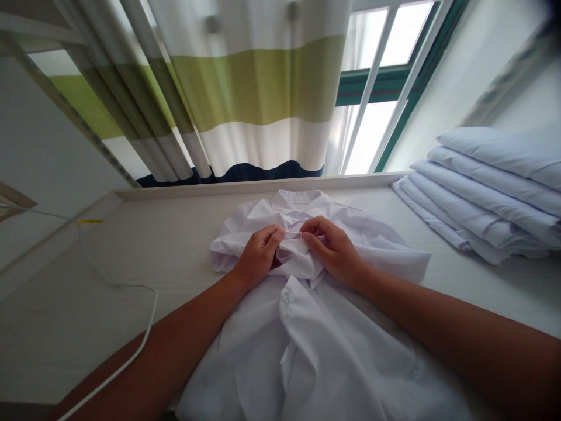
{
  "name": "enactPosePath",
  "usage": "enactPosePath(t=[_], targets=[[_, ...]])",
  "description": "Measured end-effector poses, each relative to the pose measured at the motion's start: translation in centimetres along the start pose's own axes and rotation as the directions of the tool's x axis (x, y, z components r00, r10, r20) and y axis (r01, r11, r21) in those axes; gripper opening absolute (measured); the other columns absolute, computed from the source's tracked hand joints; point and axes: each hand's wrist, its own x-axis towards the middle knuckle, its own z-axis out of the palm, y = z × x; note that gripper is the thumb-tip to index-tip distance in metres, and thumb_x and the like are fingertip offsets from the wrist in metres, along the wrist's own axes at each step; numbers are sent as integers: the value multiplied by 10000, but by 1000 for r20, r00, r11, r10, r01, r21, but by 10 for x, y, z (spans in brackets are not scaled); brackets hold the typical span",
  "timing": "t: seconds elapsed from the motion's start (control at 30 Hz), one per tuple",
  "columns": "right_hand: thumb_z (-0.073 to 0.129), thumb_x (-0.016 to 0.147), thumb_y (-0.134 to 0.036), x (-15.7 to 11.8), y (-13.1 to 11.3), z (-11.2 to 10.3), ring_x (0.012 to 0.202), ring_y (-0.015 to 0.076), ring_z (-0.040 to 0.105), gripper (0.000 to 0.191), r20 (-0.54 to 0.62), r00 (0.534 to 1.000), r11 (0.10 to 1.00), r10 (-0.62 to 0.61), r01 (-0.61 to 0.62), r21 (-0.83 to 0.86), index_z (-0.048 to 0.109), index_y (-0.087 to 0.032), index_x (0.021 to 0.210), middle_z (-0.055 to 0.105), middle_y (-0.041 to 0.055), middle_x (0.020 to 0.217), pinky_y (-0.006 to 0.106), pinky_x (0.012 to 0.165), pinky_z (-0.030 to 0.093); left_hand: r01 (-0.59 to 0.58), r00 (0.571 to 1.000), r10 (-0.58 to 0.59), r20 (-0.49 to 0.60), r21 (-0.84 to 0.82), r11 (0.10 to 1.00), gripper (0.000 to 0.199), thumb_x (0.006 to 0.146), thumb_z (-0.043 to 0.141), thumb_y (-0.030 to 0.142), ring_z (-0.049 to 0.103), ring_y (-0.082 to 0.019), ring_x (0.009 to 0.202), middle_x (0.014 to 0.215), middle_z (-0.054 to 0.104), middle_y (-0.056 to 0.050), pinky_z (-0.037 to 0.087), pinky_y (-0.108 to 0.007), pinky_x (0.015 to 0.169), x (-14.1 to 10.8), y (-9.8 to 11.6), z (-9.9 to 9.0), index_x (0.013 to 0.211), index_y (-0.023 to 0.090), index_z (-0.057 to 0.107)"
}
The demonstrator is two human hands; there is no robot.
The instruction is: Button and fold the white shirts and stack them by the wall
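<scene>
A white button-up shirt (pixel 315 339) lies spread in front of me, its collar at the far end and its lower part toward me. My left hand (pixel 259 250) is closed, thumb and fingers pinching the front edge below the collar. Just to the right, my right hand (pixel 332 245) pinches the facing part of the front between thumb and forefinger. The fingertips of both hands are a short gap apart. Whatever button sits between them is too small to make out. Nearer to me the front hangs apart, with a button visible on its edge.
A stack of folded white shirts (pixel 495 199) stands on the right of the pale wooden surface (pixel 166 234). A white cable (pixel 153 304) runs across the left side and over my left forearm. Behind a raised back edge (pixel 245 188) hang striped curtains (pixel 263 88) beside a barred window.
</scene>
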Motion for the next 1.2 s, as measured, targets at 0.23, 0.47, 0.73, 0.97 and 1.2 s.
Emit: enactPosePath(t=[0.23, 0.47, 0.73, 0.97, 1.2], targets=[[557, 962, -316, 0, 1, 1, 845, 179, 605, 111, 14, 1000, 1000, 1, -1, 10, 618, -224, 971, 661, 13, 913, 312, 784, 464, -62, 993, 54, 109, 65, 996, 369, 909, 603, 544, 463, -106, 615, 739, 503, 26, 383, -210, 518, -3, 4, -3, 906, 175, 603], [529, 969, -304, 1, 1, 0, 870, 183, 607, 120, 8, 1000, 1000, -2, 2, 25, 620, -226, 962, 670, 13, 929, 312, 798, 458, -111, 993, 97, 72, 218, 970, 297, 882, 675, 461, 560, -138, 734, 824, 624, 2, 455, -243, 676, -2, 5, -2, 971, 178, 658], [547, 960, -301, 1, 2, 0, 903, 201, 604, 106, 18, 1000, 1000, -17, 17, 1, 622, -236, 996, 660, 25, 957, 336, 836, 470, -45, 999, 45, 1, -22, 999, 182, 872, 640, 364, 495, -105, 631, 730, 554, 32, 398, -199, 559, 2, 1, -2, 906, 185, 625], [525, 967, -278, 2, 1, -1, 1017, 203, 565, 124, -98, 990, 995, -99, 99, -3, 580, -252, 1075, 568, 53, 1132, 347, 891, 460, -135, 963, 124, -239, -30, 990, 121, 898, 540, 323, 466, -117, 665, 745, 489, 30, 405, -208, 599, 4, 2, -4, 867, 206, 557], [445, 934, -205, 2, 6, 1, 915, 202, 580, 131, -19, 998, 998, 57, -57, -5, 559, -243, 985, 629, 16, 971, 346, 850, 443, -194, 970, 230, -77, 322, 927, 478, 740, 770, 534, 508, -138, 728, 858, 551, 26, 417, -232, 644, -5, 9, -4, 972, 224, 490]])
